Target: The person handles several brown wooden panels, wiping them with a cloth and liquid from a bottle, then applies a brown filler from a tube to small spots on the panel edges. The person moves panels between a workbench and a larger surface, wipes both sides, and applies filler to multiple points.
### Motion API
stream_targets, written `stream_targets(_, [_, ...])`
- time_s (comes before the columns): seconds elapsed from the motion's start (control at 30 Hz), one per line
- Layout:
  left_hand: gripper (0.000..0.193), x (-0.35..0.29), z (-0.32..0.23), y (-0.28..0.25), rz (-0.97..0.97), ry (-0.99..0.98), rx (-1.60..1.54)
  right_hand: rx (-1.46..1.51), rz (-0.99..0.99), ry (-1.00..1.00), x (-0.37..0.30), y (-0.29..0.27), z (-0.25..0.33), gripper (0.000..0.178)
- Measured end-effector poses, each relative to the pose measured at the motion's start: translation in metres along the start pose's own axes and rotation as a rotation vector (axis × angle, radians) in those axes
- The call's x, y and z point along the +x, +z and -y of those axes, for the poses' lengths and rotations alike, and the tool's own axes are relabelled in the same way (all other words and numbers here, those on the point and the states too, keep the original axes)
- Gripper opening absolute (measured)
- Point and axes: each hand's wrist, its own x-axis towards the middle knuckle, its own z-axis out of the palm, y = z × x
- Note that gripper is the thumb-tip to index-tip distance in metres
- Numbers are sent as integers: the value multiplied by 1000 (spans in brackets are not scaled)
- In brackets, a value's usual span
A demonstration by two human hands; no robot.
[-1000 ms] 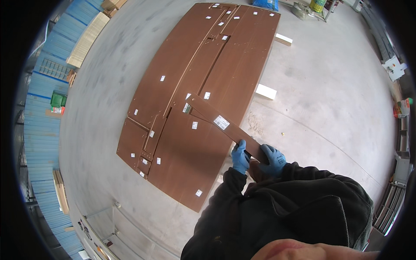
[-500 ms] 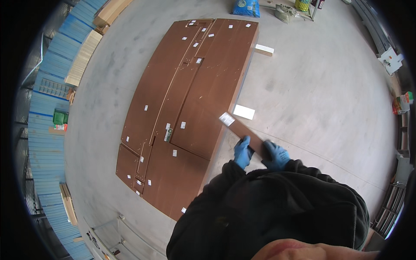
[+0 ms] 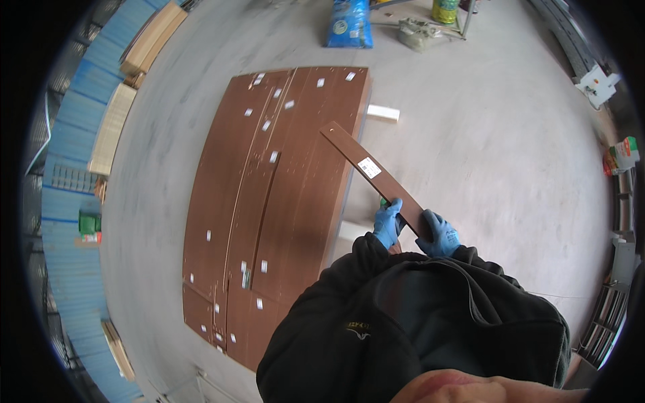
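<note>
A long, narrow brown board (image 3: 387, 187) with a white label runs slantwise ahead of me, its far end over the edge of the large stack of brown panels. My right hand (image 3: 440, 235), in a blue glove, grips its near end. My left hand (image 3: 388, 225), gloved the same way, is closed at the board's left edge close to that end. A small green bit shows beside the left fingers, and I cannot make out what it is. The brown panels (image 3: 306, 188) lie flat to the left, dotted with white labels.
White blocks (image 3: 383, 113) jut from under the panels on the right. A blue bag (image 3: 349, 24) stands at the far end, near a metal frame (image 3: 468, 21). Timber stacks (image 3: 113, 127) line the blue wall at left. A white box (image 3: 596, 86) is at far right.
The board has slid further out ahead and left, so more of it shows beyond my hands. My view has shifted, with the panels now lower in it. Both hands stay on the board.
</note>
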Motion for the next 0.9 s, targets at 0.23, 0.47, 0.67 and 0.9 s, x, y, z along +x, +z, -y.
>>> stream_targets(0.23, [40, 194, -108, 185, 159, -79, 152, 129, -330, 9, 185, -156, -15, 59])
stream_targets(0.47, [37, 364, -153, 360, 411, -198, 344, 183, -606, 146, 331, -255, -99, 72])
stream_targets(0.67, [59, 559, -163, 463, 570, -307, 367, 143, -800, 150, 473, -388, -244, 70])
stream_targets(0.9, [19, 752, -264, 380, -52, -283, 675, -18, -953, 289, 654, -607, -376, 69])
